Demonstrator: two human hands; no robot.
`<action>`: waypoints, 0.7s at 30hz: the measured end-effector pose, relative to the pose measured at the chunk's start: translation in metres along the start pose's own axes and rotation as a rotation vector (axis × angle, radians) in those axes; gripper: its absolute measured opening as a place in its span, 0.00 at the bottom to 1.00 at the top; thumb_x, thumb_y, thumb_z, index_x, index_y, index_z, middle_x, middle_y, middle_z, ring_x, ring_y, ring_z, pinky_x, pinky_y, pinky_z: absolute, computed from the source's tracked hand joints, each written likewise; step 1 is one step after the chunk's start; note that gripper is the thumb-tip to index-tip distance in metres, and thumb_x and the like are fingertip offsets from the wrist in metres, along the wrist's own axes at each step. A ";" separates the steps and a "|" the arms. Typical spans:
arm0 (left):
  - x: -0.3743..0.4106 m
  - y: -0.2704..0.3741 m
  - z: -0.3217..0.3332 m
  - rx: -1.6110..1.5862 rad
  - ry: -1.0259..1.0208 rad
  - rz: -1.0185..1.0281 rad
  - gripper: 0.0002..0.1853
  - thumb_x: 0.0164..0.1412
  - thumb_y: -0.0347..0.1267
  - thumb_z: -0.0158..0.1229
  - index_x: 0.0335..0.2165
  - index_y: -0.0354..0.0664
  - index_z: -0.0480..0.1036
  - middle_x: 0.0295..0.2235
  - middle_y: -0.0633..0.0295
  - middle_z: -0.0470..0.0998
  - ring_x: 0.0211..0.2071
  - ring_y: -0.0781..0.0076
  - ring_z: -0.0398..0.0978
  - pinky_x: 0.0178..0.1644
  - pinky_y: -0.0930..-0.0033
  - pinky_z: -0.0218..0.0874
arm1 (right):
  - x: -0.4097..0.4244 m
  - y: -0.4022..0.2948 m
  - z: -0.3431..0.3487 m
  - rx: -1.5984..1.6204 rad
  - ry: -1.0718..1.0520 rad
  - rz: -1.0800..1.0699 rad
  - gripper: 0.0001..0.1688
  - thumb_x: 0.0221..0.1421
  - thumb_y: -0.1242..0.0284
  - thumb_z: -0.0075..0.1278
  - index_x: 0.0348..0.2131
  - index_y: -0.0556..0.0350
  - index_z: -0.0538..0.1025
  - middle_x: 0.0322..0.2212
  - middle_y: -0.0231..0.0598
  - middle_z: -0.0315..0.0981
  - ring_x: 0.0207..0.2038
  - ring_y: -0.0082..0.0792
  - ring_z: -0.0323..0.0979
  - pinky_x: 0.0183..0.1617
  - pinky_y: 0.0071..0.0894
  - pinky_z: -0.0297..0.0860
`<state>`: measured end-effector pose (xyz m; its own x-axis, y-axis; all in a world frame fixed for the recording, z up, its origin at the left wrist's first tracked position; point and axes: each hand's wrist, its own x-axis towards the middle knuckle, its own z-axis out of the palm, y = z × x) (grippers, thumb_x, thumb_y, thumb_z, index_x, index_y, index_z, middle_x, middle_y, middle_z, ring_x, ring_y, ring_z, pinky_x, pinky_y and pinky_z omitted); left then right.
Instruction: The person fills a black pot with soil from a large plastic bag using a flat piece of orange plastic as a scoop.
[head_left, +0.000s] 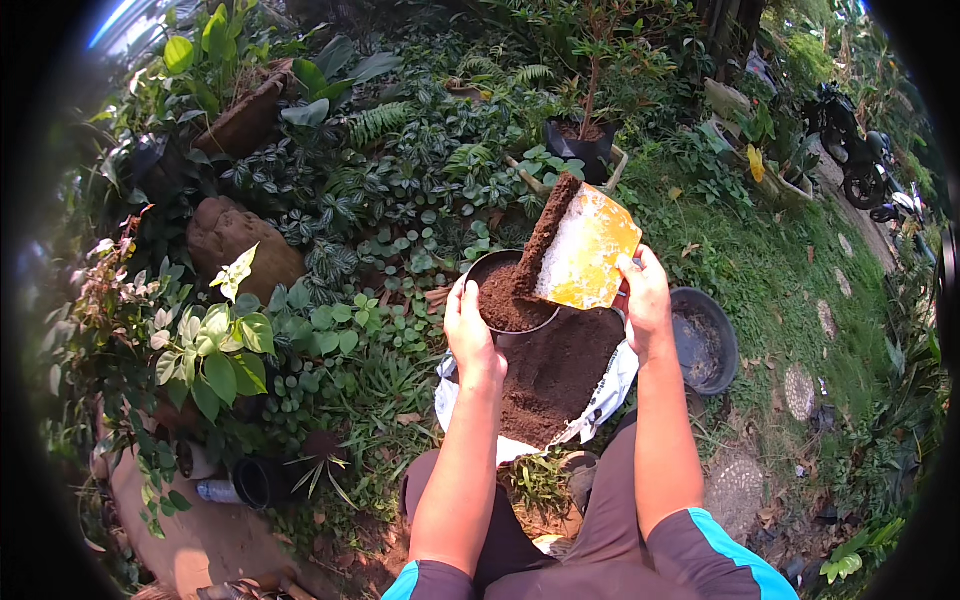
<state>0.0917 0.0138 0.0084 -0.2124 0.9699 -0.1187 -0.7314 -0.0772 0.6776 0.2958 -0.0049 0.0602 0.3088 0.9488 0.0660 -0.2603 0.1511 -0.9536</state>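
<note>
My left hand (472, 330) grips the rim of a round dark pot (504, 258) that is partly filled with brown potting soil (510, 300). In my right hand (646, 296) is a flat, worn yellow sheet (600, 247), its material unclear, tilted above the pot. A thick ridge of soil lies along the sheet's left edge, and the lower end of that edge is over the pot. Below both hands stands an open white sack (616, 382) holding dark soil (555, 375), between and in front of my knees.
A shallow dark basin (703, 341) lies on the grass to the right. Black-bagged potted plant (581, 150) stands ahead; a large brown rock (240, 247) sits among leafy plants at left. An empty-looking black pot (256, 482) lies lower left. Round stepping stones (799, 392) and a parked motorcycle (862, 176) are at right.
</note>
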 end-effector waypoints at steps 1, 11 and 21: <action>-0.004 0.002 0.005 -0.017 0.001 -0.011 0.16 0.69 0.32 0.48 0.51 0.35 0.68 0.44 0.57 0.77 0.43 0.68 0.76 0.49 0.67 0.68 | -0.006 0.001 0.000 0.016 -0.011 0.001 0.13 0.65 0.73 0.43 0.46 0.60 0.68 0.40 0.38 0.74 0.40 0.24 0.75 0.42 0.27 0.75; 0.006 -0.014 0.009 0.038 0.021 -0.068 0.17 0.69 0.30 0.48 0.53 0.35 0.66 0.46 0.56 0.76 0.43 0.69 0.76 0.49 0.68 0.69 | -0.005 0.021 -0.002 0.059 -0.047 -0.135 0.15 0.65 0.75 0.43 0.50 0.63 0.68 0.43 0.38 0.74 0.45 0.25 0.72 0.52 0.27 0.66; 0.005 -0.023 0.017 0.073 0.022 -0.078 0.17 0.69 0.30 0.48 0.52 0.35 0.66 0.45 0.58 0.76 0.43 0.70 0.76 0.48 0.68 0.69 | -0.003 0.014 0.003 -0.162 -0.056 -0.339 0.13 0.66 0.75 0.41 0.47 0.63 0.70 0.42 0.36 0.73 0.45 0.24 0.69 0.55 0.27 0.62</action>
<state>0.1183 0.0241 0.0046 -0.1714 0.9670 -0.1886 -0.6970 0.0163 0.7169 0.2888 -0.0045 0.0470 0.3010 0.8669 0.3974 -0.0027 0.4175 -0.9087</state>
